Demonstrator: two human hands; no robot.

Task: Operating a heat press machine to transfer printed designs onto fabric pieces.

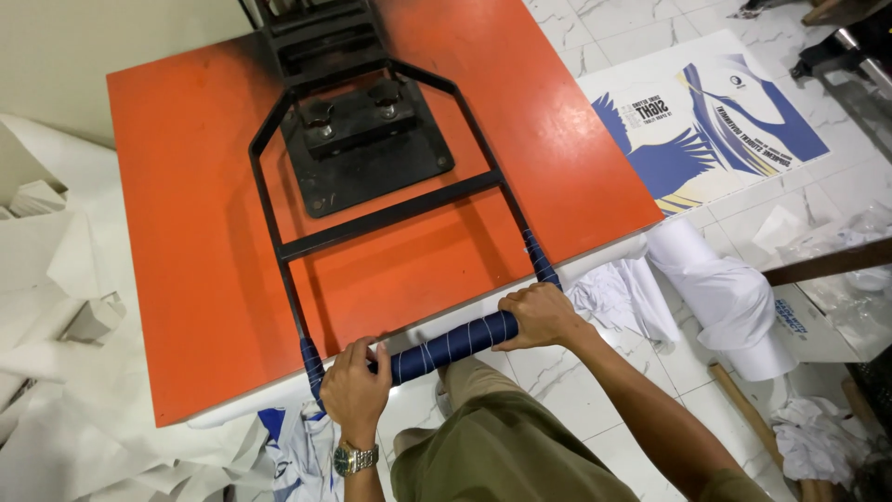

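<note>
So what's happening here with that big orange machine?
A person grips the blue-wrapped handle bar of a heat press with both hands: left hand near the bar's left end, right hand near its right. The orange top plate lies flat, with white fabric sticking out beneath its edge. A printed sheet and paper rolls lie on the tiled floor.

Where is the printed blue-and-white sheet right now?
The printed sheet lies flat on the tiled floor, upper right in the head view, just right of the orange press plate.
</note>
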